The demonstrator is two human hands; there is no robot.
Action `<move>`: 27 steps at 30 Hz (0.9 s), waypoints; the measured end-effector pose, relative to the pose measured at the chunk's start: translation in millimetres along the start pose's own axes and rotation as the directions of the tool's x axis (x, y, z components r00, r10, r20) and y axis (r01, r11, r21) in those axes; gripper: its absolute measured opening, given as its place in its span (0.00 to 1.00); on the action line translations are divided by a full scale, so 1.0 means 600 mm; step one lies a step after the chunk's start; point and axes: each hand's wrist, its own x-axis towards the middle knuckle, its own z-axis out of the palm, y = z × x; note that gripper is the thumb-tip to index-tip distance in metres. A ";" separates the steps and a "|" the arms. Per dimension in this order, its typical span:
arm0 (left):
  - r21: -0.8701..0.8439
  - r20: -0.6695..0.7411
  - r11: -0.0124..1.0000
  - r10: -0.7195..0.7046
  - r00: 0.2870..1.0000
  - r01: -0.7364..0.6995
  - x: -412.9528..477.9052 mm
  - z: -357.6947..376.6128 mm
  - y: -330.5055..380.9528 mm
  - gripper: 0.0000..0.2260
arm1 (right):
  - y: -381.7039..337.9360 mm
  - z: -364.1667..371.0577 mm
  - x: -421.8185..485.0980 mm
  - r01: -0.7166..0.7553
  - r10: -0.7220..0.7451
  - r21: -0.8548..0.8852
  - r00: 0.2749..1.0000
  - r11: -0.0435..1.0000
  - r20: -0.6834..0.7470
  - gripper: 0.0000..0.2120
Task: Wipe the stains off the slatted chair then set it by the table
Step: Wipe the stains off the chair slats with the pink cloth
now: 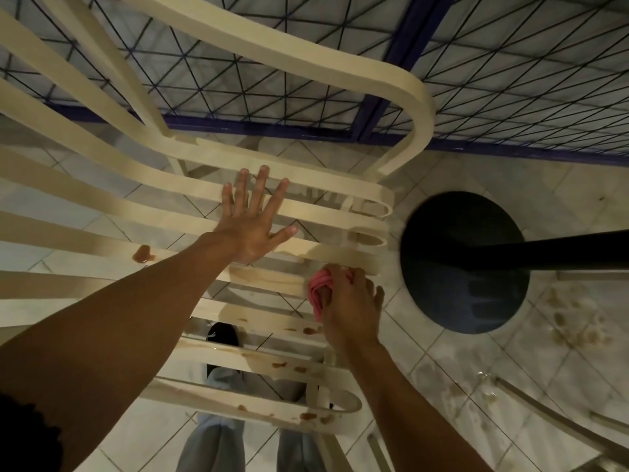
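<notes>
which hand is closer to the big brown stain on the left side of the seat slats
Left. The left hand presses flat on the chair slats just right of that stain. The right hand, gripping the pink cloth, is farther right, beyond the left hand.

Blue-framed mesh fence [401,63]; stained tiled floor [510,352].
</notes>
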 end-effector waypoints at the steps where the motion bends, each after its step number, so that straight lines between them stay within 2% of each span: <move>1: 0.000 0.001 1.000 0.001 1.000 -0.001 0.000 0.000 0.001 0.39 | -0.009 0.004 0.001 0.020 -0.020 0.005 1.000 1.000 0.010 0.26; 8: -0.001 0.010 1.000 -0.003 1.000 0.003 0.000 0.000 0.001 0.38 | 0.018 0.007 -0.002 0.108 -0.108 0.015 0.994 0.994 -0.002 0.24; 12: 0.006 0.008 1.000 0.000 1.000 -0.001 0.000 -0.001 -0.002 0.38 | 0.066 -0.002 -0.009 0.068 -0.063 0.102 0.997 0.992 -0.050 0.20; 18: 0.003 0.015 1.000 -0.009 1.000 0.009 0.001 0.000 0.002 0.37 | 0.071 -0.011 -0.009 0.029 -0.013 0.243 0.998 0.970 -0.068 0.22; 27: -0.013 0.007 1.000 -0.013 1.000 0.014 0.002 0.006 0.001 0.37 | 0.003 0.005 -0.001 -0.007 0.007 -0.022 1.000 1.000 0.001 0.33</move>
